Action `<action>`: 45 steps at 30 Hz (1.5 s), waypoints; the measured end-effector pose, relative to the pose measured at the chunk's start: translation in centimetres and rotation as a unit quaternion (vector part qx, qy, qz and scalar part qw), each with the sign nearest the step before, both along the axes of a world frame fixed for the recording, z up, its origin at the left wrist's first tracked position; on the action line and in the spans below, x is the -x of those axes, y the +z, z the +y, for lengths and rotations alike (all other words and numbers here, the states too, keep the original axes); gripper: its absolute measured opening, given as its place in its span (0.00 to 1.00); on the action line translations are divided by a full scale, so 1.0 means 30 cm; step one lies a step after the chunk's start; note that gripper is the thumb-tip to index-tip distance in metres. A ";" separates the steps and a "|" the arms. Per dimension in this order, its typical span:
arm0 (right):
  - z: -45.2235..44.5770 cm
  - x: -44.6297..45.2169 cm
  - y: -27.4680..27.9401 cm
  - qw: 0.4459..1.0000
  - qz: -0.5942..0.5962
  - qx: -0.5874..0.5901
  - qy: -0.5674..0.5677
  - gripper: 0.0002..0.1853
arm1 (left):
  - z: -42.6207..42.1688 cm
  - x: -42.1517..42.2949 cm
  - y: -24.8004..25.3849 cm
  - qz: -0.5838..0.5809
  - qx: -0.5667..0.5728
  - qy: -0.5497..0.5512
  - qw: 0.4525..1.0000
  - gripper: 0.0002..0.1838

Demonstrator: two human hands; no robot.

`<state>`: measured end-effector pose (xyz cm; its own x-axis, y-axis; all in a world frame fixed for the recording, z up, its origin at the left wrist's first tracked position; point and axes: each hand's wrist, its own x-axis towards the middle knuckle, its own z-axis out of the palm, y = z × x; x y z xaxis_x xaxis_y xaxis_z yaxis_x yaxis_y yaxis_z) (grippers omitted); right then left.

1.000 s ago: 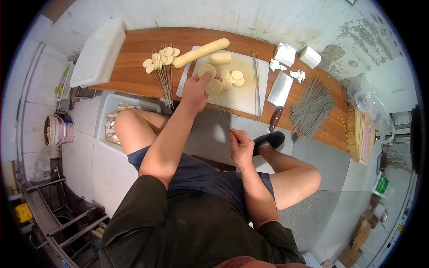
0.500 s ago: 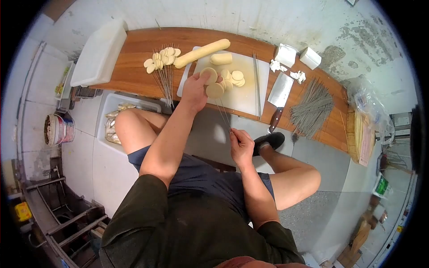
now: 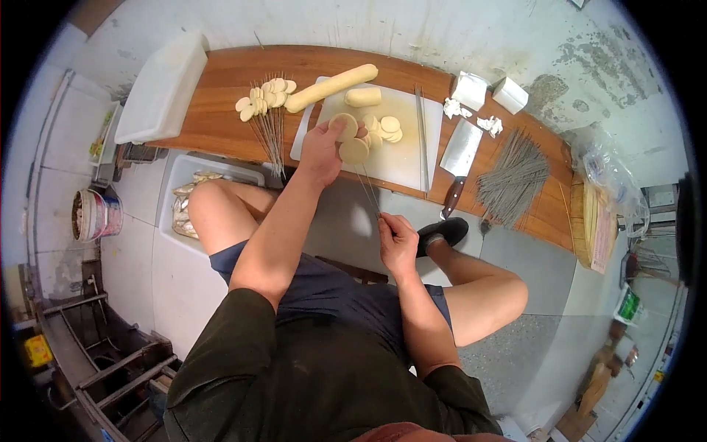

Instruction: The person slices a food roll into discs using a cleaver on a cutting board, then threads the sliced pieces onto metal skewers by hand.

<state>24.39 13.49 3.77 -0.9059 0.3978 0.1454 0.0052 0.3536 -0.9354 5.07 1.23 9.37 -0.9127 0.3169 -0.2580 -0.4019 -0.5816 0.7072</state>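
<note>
My left hand [image 3: 324, 151] pinches a pale yellow round slice [image 3: 343, 127] above the cutting board's near edge. A second slice [image 3: 353, 151] hangs just below it, at the upper end of thin skewers [image 3: 369, 189]. Closed fingers of my right hand [image 3: 398, 239] grip the lower ends of these skewers. More slices [image 3: 390, 130] lie on the white cutting board [image 3: 409, 158], beside a short yellow roll piece [image 3: 363, 96]. A long yellow roll [image 3: 333, 88] rests across the board's far left corner. Skewered slices [image 3: 266, 96] lie to the left.
A cleaver [image 3: 462, 151] and a heap of skewers [image 3: 514, 179] lie right of the board. White blocks [image 3: 470, 90] stand behind the cleaver. At the far left is a white bin [image 3: 166, 92]; below it, a tray [image 3: 171, 180] of fish-like items. A plastic bag [image 3: 615, 180] hangs at right.
My left hand and the two slices have shifted very slightly downward since the oldest frame. My right hand keeps its place and its grip on the skewers.
</note>
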 end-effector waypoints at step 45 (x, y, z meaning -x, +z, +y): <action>-0.002 0.015 -0.010 1.000 0.011 0.019 -0.003 0.06 | 0.012 -0.003 -0.017 0.017 0.031 -0.009 0.999 0.13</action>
